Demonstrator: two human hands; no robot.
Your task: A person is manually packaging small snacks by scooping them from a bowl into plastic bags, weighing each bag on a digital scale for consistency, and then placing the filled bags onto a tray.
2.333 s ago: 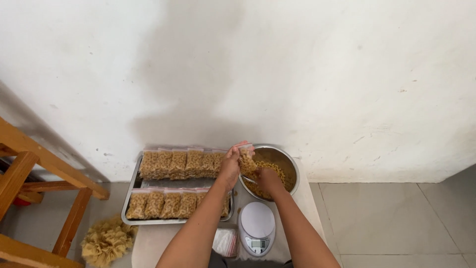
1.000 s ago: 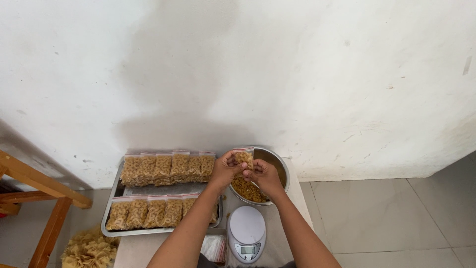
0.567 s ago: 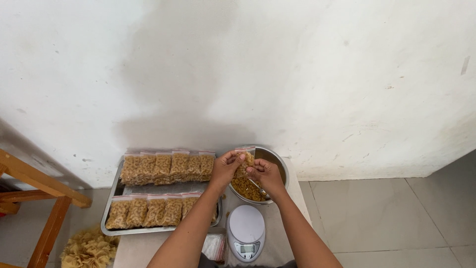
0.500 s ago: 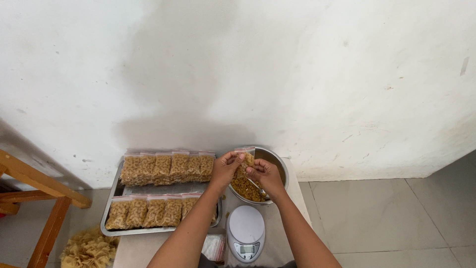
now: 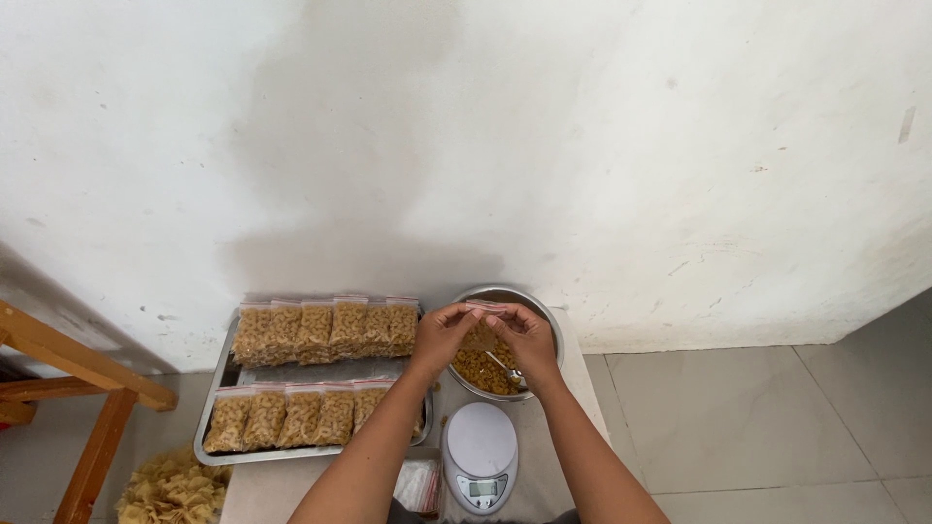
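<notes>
A person's left hand [image 5: 442,333] and right hand [image 5: 527,335] pinch the top edge of a small clear bag [image 5: 481,330] of pasta over a steel bowl [image 5: 544,320]. The bag, upright half a second ago, now tilts with its strip pulled level between the fingertips, apparently being sealed. At 9 o'clock, a tray [image 5: 218,427] holds filled bags; a scale [image 5: 482,456] sits at 6.

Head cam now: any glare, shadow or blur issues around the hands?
Head view: soft, even light; a broad grey shadow on the wall above the tray. Mild sheen on the bowl rim, no harsh glare. Left hand, right hand and the bag between them are small and slightly soft; bag detail is hard to read.
</notes>
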